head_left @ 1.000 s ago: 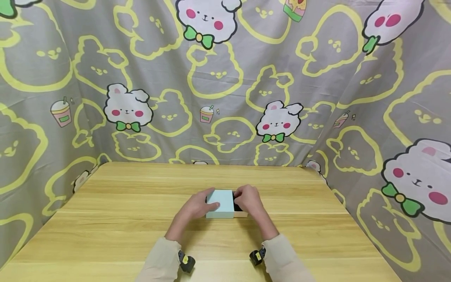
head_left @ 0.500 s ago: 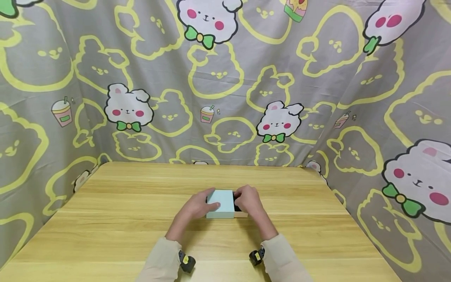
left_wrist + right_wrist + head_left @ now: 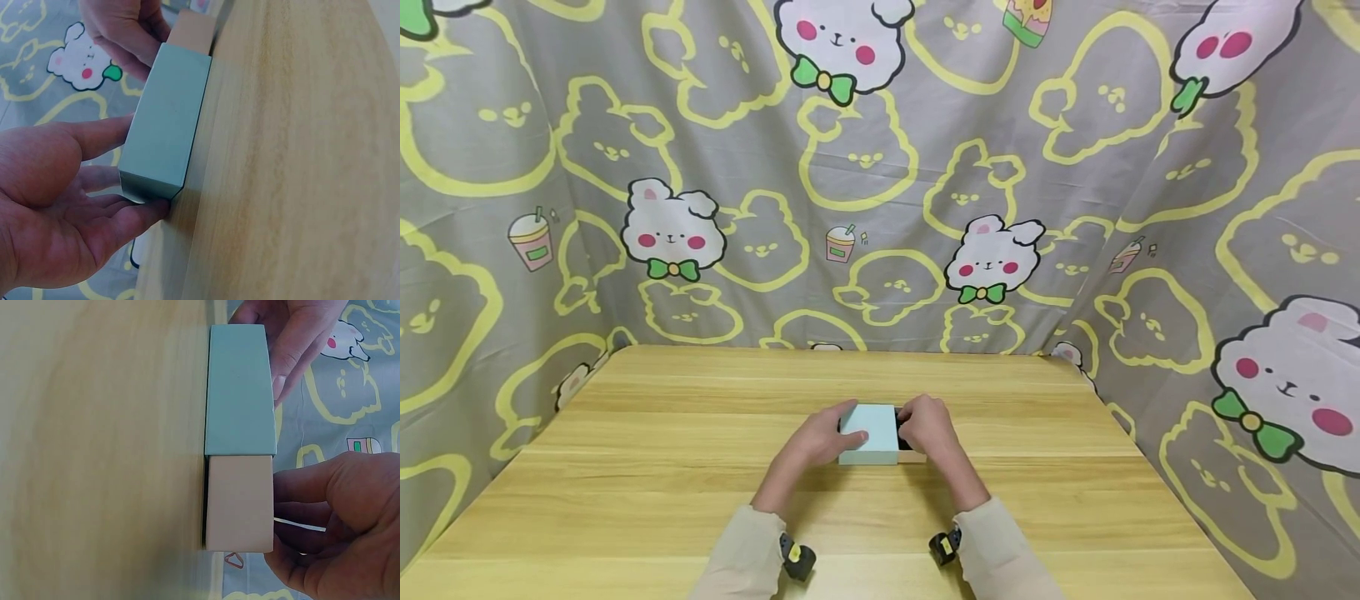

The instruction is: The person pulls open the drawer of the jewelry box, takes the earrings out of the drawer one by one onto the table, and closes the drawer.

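A pale blue-green drawer box (image 3: 872, 427) lies on the table, its peach inner drawer (image 3: 912, 457) sticking out to the right. My left hand (image 3: 817, 437) grips the outer sleeve, thumb over the top and fingers at the left end, as the left wrist view shows along the sleeve's front face (image 3: 165, 119). At the drawer's right end, my right hand (image 3: 929, 427) has curled fingers at the dark opening. In the right wrist view it holds the peach drawer (image 3: 240, 503) from above and around its end. What lies inside the drawer is hidden by the hand.
The wooden table (image 3: 700, 500) spreads around the box on all sides. A grey curtain (image 3: 880, 225) with cartoon rabbits hangs behind and along both sides. Black wrist cameras (image 3: 797, 560) sit at both beige sleeves (image 3: 741, 542).
Almost nothing differs. Both hands stay on the box, and the drawer sticks out by about the same amount as before.
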